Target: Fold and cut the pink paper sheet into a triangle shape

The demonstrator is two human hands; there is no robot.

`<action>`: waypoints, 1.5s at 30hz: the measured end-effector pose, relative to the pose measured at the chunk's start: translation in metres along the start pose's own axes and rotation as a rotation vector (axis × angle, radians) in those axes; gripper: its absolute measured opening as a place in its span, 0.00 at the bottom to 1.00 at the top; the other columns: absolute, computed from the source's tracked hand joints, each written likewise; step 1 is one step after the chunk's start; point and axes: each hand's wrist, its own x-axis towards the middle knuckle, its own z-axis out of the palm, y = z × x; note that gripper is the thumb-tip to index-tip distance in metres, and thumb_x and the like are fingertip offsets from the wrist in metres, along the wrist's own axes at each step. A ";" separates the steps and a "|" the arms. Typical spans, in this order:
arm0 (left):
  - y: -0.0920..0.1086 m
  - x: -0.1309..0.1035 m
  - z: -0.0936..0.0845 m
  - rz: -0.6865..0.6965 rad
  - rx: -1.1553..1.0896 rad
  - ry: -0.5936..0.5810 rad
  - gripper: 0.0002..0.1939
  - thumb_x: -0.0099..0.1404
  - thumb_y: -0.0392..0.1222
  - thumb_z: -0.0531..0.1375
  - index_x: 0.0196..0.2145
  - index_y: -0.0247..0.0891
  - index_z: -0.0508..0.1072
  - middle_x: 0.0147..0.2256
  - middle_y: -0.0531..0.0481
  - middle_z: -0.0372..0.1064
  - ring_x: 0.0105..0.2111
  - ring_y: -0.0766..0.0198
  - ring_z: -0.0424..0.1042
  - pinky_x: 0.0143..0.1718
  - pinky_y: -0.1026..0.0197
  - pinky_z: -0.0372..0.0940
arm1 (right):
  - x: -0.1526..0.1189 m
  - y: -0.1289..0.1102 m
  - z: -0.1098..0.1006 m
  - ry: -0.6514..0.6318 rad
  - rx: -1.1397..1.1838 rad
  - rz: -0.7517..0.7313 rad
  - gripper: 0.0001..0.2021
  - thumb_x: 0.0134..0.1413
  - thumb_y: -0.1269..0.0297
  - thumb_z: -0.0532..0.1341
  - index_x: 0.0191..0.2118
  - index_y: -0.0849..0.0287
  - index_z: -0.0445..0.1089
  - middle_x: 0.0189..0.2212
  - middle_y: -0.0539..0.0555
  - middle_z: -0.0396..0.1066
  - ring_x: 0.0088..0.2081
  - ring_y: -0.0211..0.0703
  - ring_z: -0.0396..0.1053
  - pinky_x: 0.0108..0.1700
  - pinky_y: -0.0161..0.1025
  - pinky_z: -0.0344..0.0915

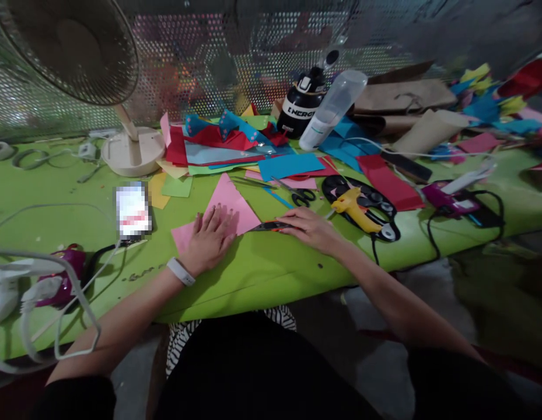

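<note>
Pink paper [229, 201] with a pointed top lies on the green table [253, 268] in front of me. Spread flat on its left part is my left hand [210, 236], fingers apart, with a white band on the wrist. My right hand [312, 229] is closed around the orange and black handles of a pair of scissors [271, 225]. The blades point left and touch the paper's right corner; how far they are apart is too small to tell. Black-handled scissors [303, 195] rest just beyond my right hand.
Behind are coloured papers [290, 166], a black bottle [297, 108] and a clear bottle [334, 111]. A yellow glue gun [358, 210] lies on a black tray at right. Left are a phone [133, 210], a fan [133, 151] and white cables [73, 274].
</note>
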 end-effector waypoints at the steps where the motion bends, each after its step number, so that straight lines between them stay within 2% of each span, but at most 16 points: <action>1: -0.003 0.001 -0.003 0.007 -0.015 -0.029 0.31 0.75 0.54 0.38 0.71 0.46 0.37 0.71 0.49 0.36 0.70 0.52 0.35 0.68 0.38 0.37 | 0.000 0.002 0.000 0.001 0.009 0.001 0.15 0.65 0.58 0.56 0.53 0.50 0.73 0.43 0.57 0.73 0.45 0.50 0.72 0.46 0.49 0.71; 3: -0.013 0.000 -0.010 0.024 -0.012 -0.073 0.30 0.75 0.53 0.36 0.71 0.46 0.39 0.71 0.49 0.35 0.70 0.50 0.37 0.68 0.37 0.37 | -0.002 0.006 0.000 0.003 0.019 0.006 0.15 0.65 0.58 0.56 0.53 0.49 0.73 0.43 0.57 0.73 0.45 0.50 0.71 0.46 0.49 0.71; 5: -0.027 -0.004 -0.015 0.080 0.029 -0.093 0.28 0.75 0.53 0.38 0.69 0.49 0.46 0.71 0.51 0.37 0.70 0.50 0.38 0.68 0.36 0.35 | -0.003 0.006 -0.001 0.007 0.021 0.010 0.15 0.65 0.57 0.56 0.54 0.49 0.73 0.43 0.57 0.73 0.45 0.49 0.71 0.46 0.49 0.71; 9: -0.046 -0.013 -0.016 0.181 0.070 -0.069 0.28 0.75 0.54 0.39 0.69 0.47 0.48 0.70 0.51 0.41 0.69 0.56 0.43 0.69 0.43 0.36 | 0.000 -0.003 -0.001 -0.009 0.005 -0.004 0.16 0.66 0.57 0.55 0.54 0.50 0.73 0.42 0.57 0.73 0.45 0.49 0.71 0.47 0.48 0.71; 15: -0.046 -0.014 -0.009 0.172 0.105 -0.018 0.28 0.75 0.54 0.39 0.69 0.47 0.50 0.69 0.51 0.44 0.69 0.59 0.46 0.69 0.46 0.36 | 0.012 -0.017 0.008 -0.036 0.026 -0.017 0.16 0.66 0.57 0.54 0.53 0.48 0.73 0.42 0.56 0.73 0.45 0.49 0.71 0.48 0.49 0.71; 22: -0.047 -0.014 -0.008 0.166 0.096 -0.028 0.28 0.75 0.54 0.39 0.68 0.47 0.50 0.69 0.52 0.43 0.69 0.60 0.46 0.69 0.47 0.36 | 0.007 -0.016 0.004 -0.079 0.038 -0.017 0.16 0.66 0.57 0.54 0.54 0.47 0.73 0.41 0.56 0.73 0.45 0.49 0.71 0.47 0.49 0.71; 29: -0.046 -0.015 -0.009 0.170 0.081 -0.023 0.28 0.75 0.55 0.38 0.68 0.46 0.51 0.69 0.51 0.43 0.69 0.60 0.45 0.69 0.47 0.36 | 0.018 -0.026 0.016 -0.028 0.050 -0.106 0.15 0.66 0.60 0.55 0.54 0.51 0.73 0.41 0.58 0.73 0.43 0.49 0.70 0.44 0.49 0.71; 35: -0.044 -0.016 -0.013 0.170 0.073 -0.042 0.28 0.75 0.53 0.38 0.69 0.46 0.50 0.69 0.50 0.42 0.69 0.60 0.45 0.69 0.47 0.35 | 0.011 -0.029 0.013 -0.039 0.057 -0.109 0.16 0.66 0.60 0.55 0.56 0.49 0.72 0.41 0.57 0.72 0.43 0.49 0.70 0.45 0.48 0.70; 39: -0.058 -0.018 -0.027 0.215 0.006 -0.085 0.28 0.76 0.48 0.38 0.70 0.44 0.41 0.70 0.50 0.38 0.70 0.60 0.39 0.69 0.50 0.36 | 0.009 -0.028 0.013 -0.046 0.054 -0.090 0.16 0.66 0.60 0.55 0.56 0.48 0.71 0.41 0.57 0.72 0.43 0.49 0.70 0.45 0.49 0.70; 42: -0.072 -0.021 -0.031 0.207 0.000 -0.144 0.27 0.76 0.44 0.39 0.70 0.45 0.43 0.70 0.50 0.41 0.70 0.59 0.39 0.69 0.45 0.33 | 0.008 -0.029 0.015 -0.033 0.040 -0.102 0.16 0.66 0.59 0.55 0.55 0.49 0.72 0.40 0.57 0.72 0.43 0.49 0.70 0.44 0.49 0.71; 45: -0.078 -0.022 -0.027 0.201 0.013 -0.171 0.27 0.76 0.43 0.41 0.70 0.43 0.45 0.70 0.48 0.42 0.70 0.58 0.40 0.68 0.44 0.31 | 0.011 -0.034 0.019 -0.008 0.034 -0.124 0.16 0.66 0.59 0.56 0.55 0.52 0.71 0.40 0.58 0.72 0.42 0.49 0.70 0.44 0.49 0.71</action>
